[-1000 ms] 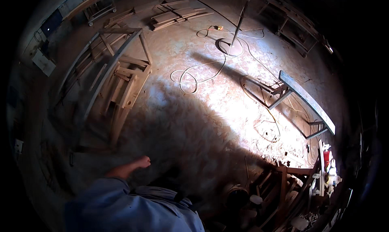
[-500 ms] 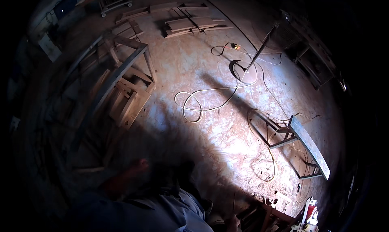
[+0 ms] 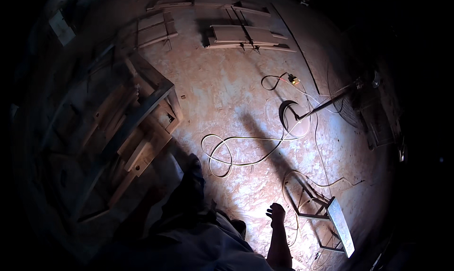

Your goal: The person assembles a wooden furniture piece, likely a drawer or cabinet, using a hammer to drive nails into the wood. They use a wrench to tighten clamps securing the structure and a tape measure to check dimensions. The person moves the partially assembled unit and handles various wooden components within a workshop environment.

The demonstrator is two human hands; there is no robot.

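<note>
My right hand (image 3: 277,213) hangs over the brightly lit floor, left of a low metal-legged bench (image 3: 341,226). Its fingers are loosely bent and a little apart, and nothing shows in them. Deep shadow covers my left hand (image 3: 155,194) beside my body, so its fingers cannot be made out. That hand is nearest to a wooden frame piece (image 3: 146,150) resting in the stack at the left. One dark shoe (image 3: 195,163) shows ahead of my leg, close to a looped pale cable (image 3: 231,152).
A stand with a round base (image 3: 302,124) and a slanting pole is at the right, tangled with cable. A plug block (image 3: 293,79) lies beyond it. Clamped boards (image 3: 248,34) lie on the floor at the back. A long metal rail (image 3: 137,117) crosses the left side.
My view has shifted, and the looped cable and bench now appear lower. My right hand has come from the dark lower edge out over the lit floor. A shoe has come into view.
</note>
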